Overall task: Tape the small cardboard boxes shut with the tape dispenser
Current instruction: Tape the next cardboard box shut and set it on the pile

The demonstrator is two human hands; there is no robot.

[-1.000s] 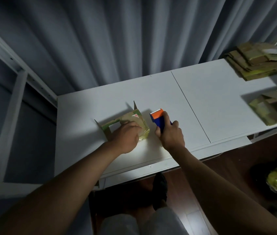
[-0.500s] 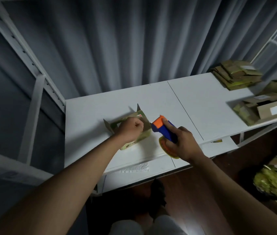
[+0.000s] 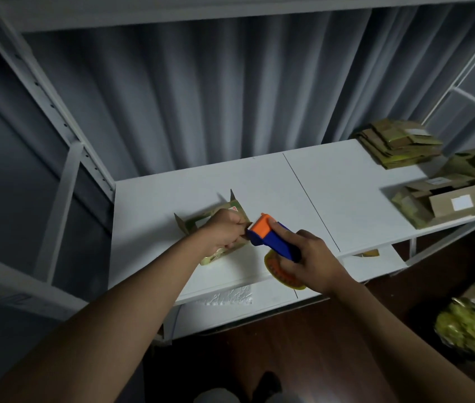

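Fingers of right hand [image 3: 306,261] wrapped round blue-and-orange plastic tape dispenser [image 3: 271,237], lifted off white tabletop [image 3: 347,193], orange toothed end pointing at left hand [image 3: 224,231]. Left hand fingers curled, pinching at the dispenser's toothed edge; tape itself too small to make out. Small open brown cardboard box [image 3: 216,225], flaps up, sits mid-frame on tabletop under left hand. Stacks of flat cardboard boxes [image 3: 399,146] at right edge of frame.
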